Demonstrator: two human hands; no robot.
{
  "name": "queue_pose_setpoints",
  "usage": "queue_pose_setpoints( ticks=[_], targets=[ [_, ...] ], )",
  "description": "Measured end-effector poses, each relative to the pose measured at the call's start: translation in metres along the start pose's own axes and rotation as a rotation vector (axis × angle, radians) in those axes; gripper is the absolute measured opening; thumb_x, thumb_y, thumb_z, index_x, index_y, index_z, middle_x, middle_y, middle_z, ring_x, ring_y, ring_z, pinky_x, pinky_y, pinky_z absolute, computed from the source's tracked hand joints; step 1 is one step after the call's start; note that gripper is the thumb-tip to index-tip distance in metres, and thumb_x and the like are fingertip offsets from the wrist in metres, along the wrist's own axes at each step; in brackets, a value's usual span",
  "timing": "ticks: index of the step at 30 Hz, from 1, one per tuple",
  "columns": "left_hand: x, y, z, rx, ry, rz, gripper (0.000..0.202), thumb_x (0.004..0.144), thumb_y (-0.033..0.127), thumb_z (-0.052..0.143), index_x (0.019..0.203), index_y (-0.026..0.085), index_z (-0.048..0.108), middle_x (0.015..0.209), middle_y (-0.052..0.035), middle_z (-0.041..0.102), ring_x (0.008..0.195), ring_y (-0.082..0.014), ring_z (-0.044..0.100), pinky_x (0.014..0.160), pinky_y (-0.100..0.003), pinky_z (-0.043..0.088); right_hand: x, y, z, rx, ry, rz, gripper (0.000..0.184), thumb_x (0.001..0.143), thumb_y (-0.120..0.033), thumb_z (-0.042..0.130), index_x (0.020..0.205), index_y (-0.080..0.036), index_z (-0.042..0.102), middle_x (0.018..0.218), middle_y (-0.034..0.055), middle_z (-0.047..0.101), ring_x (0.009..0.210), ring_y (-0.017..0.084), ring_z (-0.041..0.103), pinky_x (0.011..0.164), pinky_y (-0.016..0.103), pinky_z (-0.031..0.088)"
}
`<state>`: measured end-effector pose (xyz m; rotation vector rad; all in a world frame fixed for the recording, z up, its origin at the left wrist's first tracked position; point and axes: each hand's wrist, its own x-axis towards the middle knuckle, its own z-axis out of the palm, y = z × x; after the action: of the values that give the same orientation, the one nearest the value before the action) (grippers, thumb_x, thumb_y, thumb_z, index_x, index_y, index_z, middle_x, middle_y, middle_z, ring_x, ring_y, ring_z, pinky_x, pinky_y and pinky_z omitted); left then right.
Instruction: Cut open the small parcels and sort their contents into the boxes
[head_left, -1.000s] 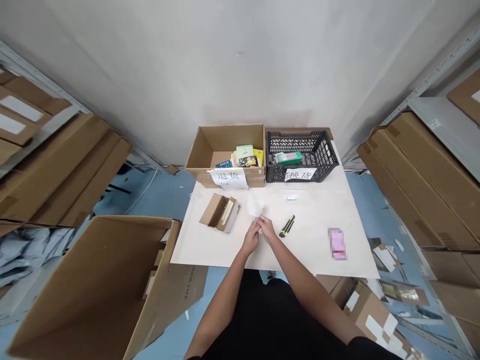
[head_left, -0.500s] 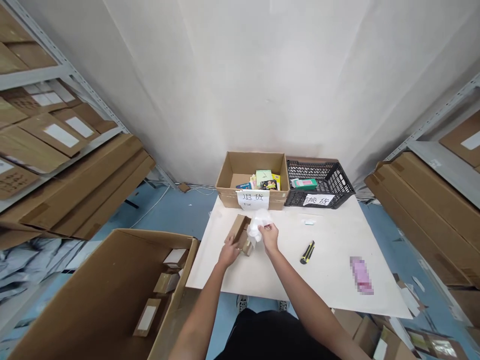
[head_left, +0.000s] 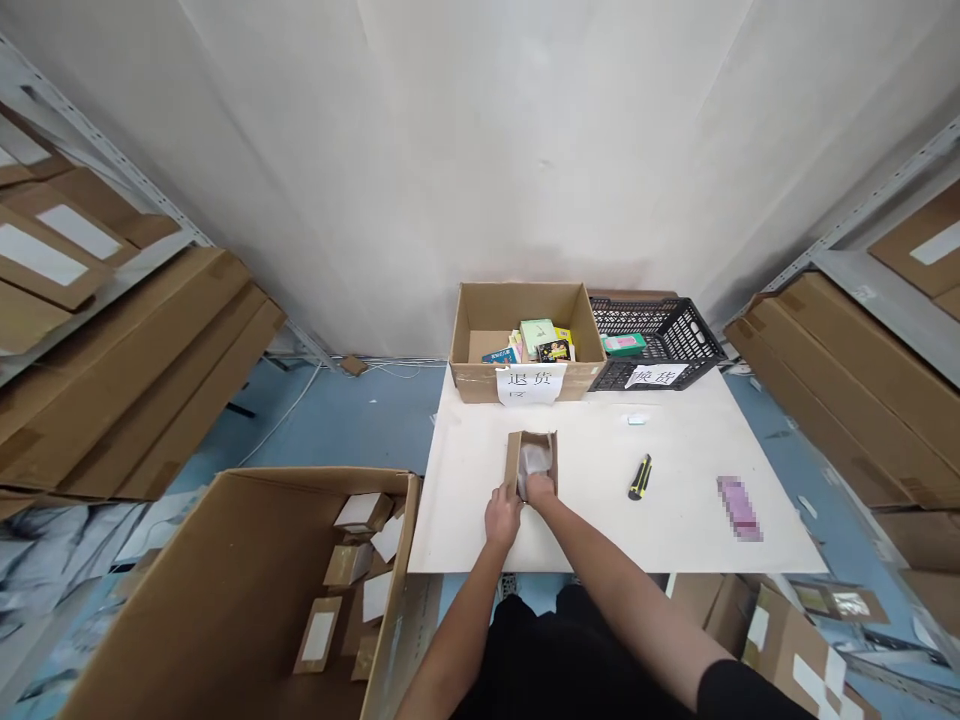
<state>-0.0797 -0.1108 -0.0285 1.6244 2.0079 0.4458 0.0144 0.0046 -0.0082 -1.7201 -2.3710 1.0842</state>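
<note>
A small open cardboard box (head_left: 532, 447) stands on the white table (head_left: 675, 520) right in front of me. My left hand (head_left: 501, 516) grips its near left side, fingers closed on the cardboard. My right hand (head_left: 540, 487) is at the box's near opening, closed on white wrapping material (head_left: 534, 459) that sits inside the box. What the wrap covers is hidden.
A yellow-black utility knife (head_left: 639, 477) and a pink item (head_left: 739, 507) lie to the right. At the table's back stand a labelled cardboard box (head_left: 526, 340) of small packages and a black plastic crate (head_left: 664, 343). A large carton (head_left: 225, 590) of parcels sits low left. Shelves flank both sides.
The small box has been turned upright and pulled nearer to me. My right hand has brought the white wrap from above the box down into it. My left hand shifted along the box's side.
</note>
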Motion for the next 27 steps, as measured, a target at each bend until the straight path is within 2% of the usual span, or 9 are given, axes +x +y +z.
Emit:
queue_pose_setpoints(
  ticks=[2,4,8,10,12,16,21,24,27],
  targets=[
    [-0.002,-0.001,-0.002,0.004,0.011,0.021,0.022,0.095,0.02,0.056,0.101,0.024,0.077,0.147,-0.0107,0.056,0.133,-0.0308,0.052,0.107,-0.045,0.047,-0.006,0.007,-0.001,-0.023,-0.035,0.078,0.038,0.071,-0.026,0.077,0.107,-0.013,0.077,0.099,0.0204,0.076,0.097,0.035,0.074,0.087,0.043,0.058],
    [-0.003,-0.001,-0.006,-0.005,0.024,0.044,0.024,0.095,0.018,0.054,0.102,0.023,0.077,0.146,-0.0113,0.056,0.133,-0.0305,0.051,0.109,-0.046,0.046,-0.013,0.014,-0.005,-0.042,-0.025,0.106,0.05,0.07,-0.023,0.077,0.118,-0.009,0.073,0.115,0.0242,0.073,0.112,0.037,0.069,0.096,0.043,0.055],
    [0.003,0.004,-0.019,-0.053,0.048,0.15,0.028,0.096,0.018,0.051,0.102,0.025,0.077,0.147,-0.01,0.057,0.135,-0.0305,0.049,0.113,-0.048,0.042,-0.04,0.032,-0.023,-0.039,0.2,-0.004,0.071,0.082,-0.021,0.066,0.15,-0.007,0.051,0.153,0.0229,0.051,0.145,0.035,0.044,0.121,0.045,0.036],
    [0.01,0.014,-0.028,-0.079,0.077,0.231,0.028,0.097,0.02,0.05,0.101,0.025,0.077,0.148,-0.0095,0.057,0.135,-0.0307,0.05,0.115,-0.049,0.041,-0.06,0.042,-0.034,-0.027,0.276,-0.043,0.069,0.085,-0.024,0.065,0.15,-0.009,0.051,0.159,0.0215,0.044,0.151,0.035,0.034,0.125,0.049,0.03],
    [0.017,0.029,-0.037,-0.11,0.107,0.324,0.028,0.098,0.023,0.049,0.099,0.024,0.078,0.146,-0.011,0.058,0.133,-0.0311,0.051,0.115,-0.048,0.042,-0.082,0.049,-0.047,-0.023,0.318,-0.071,0.062,0.084,-0.026,0.069,0.143,-0.01,0.06,0.162,0.0205,0.039,0.156,0.037,0.024,0.126,0.053,0.027],
    [0.03,0.072,-0.057,-0.173,0.164,0.486,0.026,0.099,0.026,0.052,0.097,0.025,0.078,0.143,-0.0109,0.061,0.13,-0.0304,0.054,0.112,-0.047,0.045,-0.117,0.059,-0.082,-0.056,0.454,-0.109,0.038,0.082,-0.014,0.069,0.12,-0.013,0.074,0.167,0.0164,0.033,0.158,0.037,0.016,0.125,0.055,0.03],
    [0.042,0.132,-0.077,-0.164,0.323,0.656,0.018,0.098,0.027,0.059,0.098,0.026,0.078,0.139,-0.0102,0.063,0.127,-0.0295,0.057,0.106,-0.051,0.049,-0.142,0.074,-0.135,-0.074,0.748,-0.185,0.022,0.09,-0.007,0.059,0.099,-0.017,0.077,0.166,0.0103,0.037,0.159,0.033,0.018,0.123,0.058,0.035],
    [0.049,0.173,-0.079,-0.107,0.407,0.762,0.015,0.096,0.026,0.063,0.097,0.026,0.077,0.138,-0.0111,0.063,0.126,-0.0284,0.057,0.103,-0.05,0.051,-0.155,0.093,-0.165,-0.083,0.879,-0.195,0.019,0.091,-0.01,0.062,0.099,-0.019,0.076,0.166,0.0074,0.037,0.158,0.032,0.02,0.123,0.059,0.036],
    [0.055,0.224,-0.066,-0.057,0.408,0.835,0.013,0.096,0.026,0.065,0.095,0.026,0.078,0.138,-0.0108,0.063,0.126,-0.0279,0.057,0.103,-0.049,0.052,-0.175,0.125,-0.193,-0.075,0.962,-0.134,0.02,0.092,-0.011,0.062,0.1,-0.02,0.076,0.166,0.0057,0.037,0.158,0.031,0.02,0.123,0.058,0.036]
  ],
)
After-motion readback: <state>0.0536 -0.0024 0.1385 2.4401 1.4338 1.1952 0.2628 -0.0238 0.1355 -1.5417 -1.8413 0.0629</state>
